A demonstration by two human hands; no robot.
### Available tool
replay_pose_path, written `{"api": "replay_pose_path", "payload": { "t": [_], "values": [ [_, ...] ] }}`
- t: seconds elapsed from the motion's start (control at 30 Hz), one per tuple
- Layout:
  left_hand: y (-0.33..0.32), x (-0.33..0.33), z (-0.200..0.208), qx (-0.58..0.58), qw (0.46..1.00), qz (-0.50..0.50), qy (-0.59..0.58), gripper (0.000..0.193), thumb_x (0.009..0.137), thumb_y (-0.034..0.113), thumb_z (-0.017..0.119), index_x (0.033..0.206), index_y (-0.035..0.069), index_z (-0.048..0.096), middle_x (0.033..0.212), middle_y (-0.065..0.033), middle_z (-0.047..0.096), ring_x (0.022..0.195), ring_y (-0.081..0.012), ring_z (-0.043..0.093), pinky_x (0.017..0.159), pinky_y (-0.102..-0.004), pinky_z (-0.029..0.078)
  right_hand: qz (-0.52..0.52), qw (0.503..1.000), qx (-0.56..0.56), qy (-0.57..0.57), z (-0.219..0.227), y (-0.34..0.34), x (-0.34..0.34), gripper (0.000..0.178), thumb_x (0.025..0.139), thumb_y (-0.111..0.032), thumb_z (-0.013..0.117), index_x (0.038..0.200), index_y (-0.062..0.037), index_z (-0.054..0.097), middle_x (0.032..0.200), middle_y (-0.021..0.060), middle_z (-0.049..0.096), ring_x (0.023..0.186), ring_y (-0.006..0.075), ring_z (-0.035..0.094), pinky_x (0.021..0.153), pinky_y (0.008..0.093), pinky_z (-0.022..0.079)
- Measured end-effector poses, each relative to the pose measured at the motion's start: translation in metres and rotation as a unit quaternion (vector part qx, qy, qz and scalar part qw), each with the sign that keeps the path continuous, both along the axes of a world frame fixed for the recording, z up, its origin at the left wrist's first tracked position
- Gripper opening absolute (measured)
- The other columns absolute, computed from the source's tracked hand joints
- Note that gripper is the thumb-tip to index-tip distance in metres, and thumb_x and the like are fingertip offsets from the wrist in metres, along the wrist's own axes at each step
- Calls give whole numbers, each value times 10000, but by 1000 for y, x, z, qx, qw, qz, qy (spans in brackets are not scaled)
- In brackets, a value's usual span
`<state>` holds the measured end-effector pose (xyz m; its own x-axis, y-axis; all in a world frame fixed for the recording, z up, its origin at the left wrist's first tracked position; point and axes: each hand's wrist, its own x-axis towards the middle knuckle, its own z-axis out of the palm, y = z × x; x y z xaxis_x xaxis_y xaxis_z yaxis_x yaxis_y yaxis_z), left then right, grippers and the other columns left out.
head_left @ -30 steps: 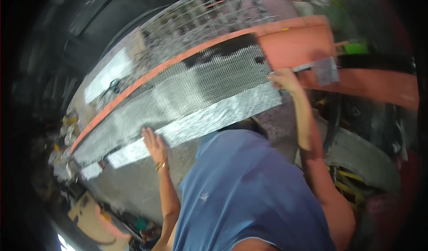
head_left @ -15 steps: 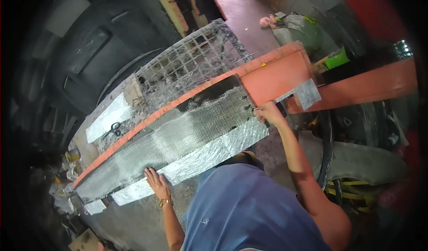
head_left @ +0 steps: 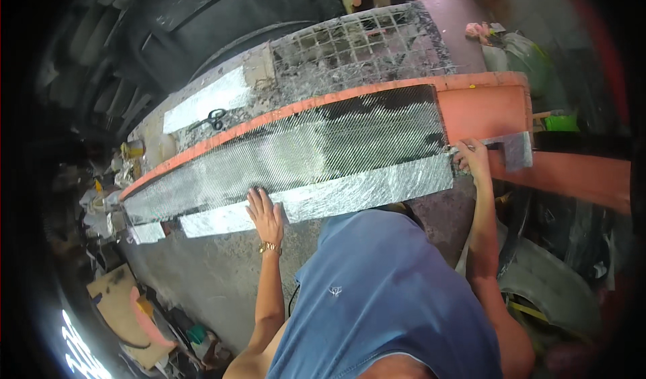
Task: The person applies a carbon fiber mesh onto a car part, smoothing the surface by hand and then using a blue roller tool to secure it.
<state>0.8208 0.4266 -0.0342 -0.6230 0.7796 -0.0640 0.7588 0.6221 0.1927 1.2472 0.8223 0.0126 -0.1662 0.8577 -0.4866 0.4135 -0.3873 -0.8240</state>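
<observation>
A long dark woven cloth (head_left: 289, 153), with a carbon-fibre look, lies in a curved orange mould (head_left: 484, 110). Along its near side runs a strip of whitish fibre mat (head_left: 356, 194). My left hand (head_left: 267, 216) is open, its spread fingers resting on the mat strip and the near edge of the cloth. At the near right corner of the cloth, my right hand (head_left: 473, 162) has its fingers closed in a pinch; what lies between the fingertips is too small to make out. Just right of that hand, a small mat piece (head_left: 518, 151) hangs over the mould's near edge.
Behind the mould, black-handled scissors (head_left: 215, 118) lie beside a white mat sheet (head_left: 208, 99) on the stained worktable. A metal grid (head_left: 350, 42) covers the table's far part. An orange panel (head_left: 565, 177) extends at right. Cardboard (head_left: 118, 298) lies low at left.
My view has turned and shifted, so the mould appears more level. Both hands stay at about the same places along the cloth's near edge, the left flat, the right pinched.
</observation>
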Motion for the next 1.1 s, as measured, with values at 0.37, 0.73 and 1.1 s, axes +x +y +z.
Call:
{"api": "replay_pose_path", "payload": {
  "t": [0.37, 0.73, 1.1],
  "values": [
    [119, 57, 61, 248, 873, -249, -338, 212, 977, 89, 592, 1127, -32, 682, 1234, -190, 671, 1108, -328, 648, 962, -431, 495, -199, 971, 102, 81, 37, -150, 22, 229, 991, -236, 612, 1062, -26, 669, 861, 44, 694, 640, 72, 598, 549, 223, 447],
    [168, 189, 111, -95, 254, -203, -941, 927, 974, 747, 181, 1591, 56, 181, 1624, -175, 244, 1478, -303, 313, 1164, -419, 351, 32, 860, 497, -110, 100, -277, -158, 600, 934, -339, 519, 1455, -42, 494, 1574, 167, 382, 1482, 359, 310, 1211, 535, 176],
    [59, 239, 141, -28, 522, -817, -241, 452, 1048, 219, 452, 1440, -3, 497, 1404, -211, 529, 1360, -383, 439, 1204, -462, 214, -159, 955, 241, -64, -87, -386, -73, 387, 891, -252, 586, 1225, -66, 650, 1367, 189, 551, 1216, 323, 554, 1011, 403, 455]
  ]
}}
